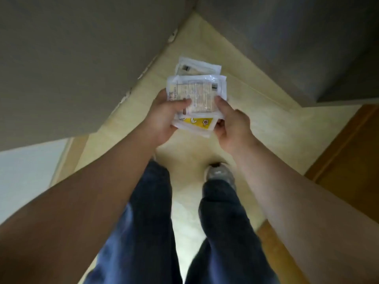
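Note:
A stack of several white plastic packets (198,93) is held out in front of me at chest height. The top packet carries a printed label, and a lower one shows a yellow strip (195,122) at its near edge. My left hand (164,117) grips the stack's left side, thumb on top. My right hand (231,126) pinches the right side, thumb pressed on the label. Another packet (196,66) sticks out at the far end of the stack.
I stand on a pale cream tiled floor (256,111) in a narrow passage. Grey walls (71,68) close in on the left and at the far right. A wooden door frame (348,150) lies at the right. My legs in dark jeans and a grey shoe (219,173) are below.

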Available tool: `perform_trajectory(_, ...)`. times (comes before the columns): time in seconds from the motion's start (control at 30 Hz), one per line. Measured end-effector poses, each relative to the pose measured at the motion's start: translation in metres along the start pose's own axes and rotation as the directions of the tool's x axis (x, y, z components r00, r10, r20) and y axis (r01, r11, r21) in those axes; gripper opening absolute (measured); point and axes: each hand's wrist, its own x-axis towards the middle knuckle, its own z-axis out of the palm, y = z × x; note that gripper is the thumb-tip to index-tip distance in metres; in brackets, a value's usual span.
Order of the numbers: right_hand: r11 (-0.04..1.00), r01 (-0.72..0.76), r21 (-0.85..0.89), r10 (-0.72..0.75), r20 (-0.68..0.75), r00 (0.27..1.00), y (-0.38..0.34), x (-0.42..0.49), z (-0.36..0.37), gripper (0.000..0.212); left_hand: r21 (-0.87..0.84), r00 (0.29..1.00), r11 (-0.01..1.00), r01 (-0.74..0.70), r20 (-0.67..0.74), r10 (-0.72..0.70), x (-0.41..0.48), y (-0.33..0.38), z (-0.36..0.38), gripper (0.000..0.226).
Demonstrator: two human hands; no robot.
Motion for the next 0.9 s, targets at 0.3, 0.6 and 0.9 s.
perform_trajectory(0.3, 0.911, -0.084, -0.403, 0.222, 0.31, 0.924, -0.042, -0.221, -0.02, 0.032, -0.064, 0.995, 0.996, 0.062, -0.073, -0.067, -0.228, 0.068, 0.031, 0.052)
perform_trajectory(0.6, 0.815, 0.105, -0.57, 0.179, 0.42, 0.89, -0.086, -0.399, 0.027, 0.026, -0.23, 0.928, 0.965, -0.125, -0.37, 0.032, -0.406, 0.152, 0.073, 0.052)
perform_trajectory(0.9, 0.574, 0.424, -0.701, 0.349, 0.678, 0.647, -0.024, -0.558, 0.094, 0.021, -0.3, 0.69, 0.819, -0.49, -0.708, 0.153, -0.594, 0.184, 0.026, 0.044)
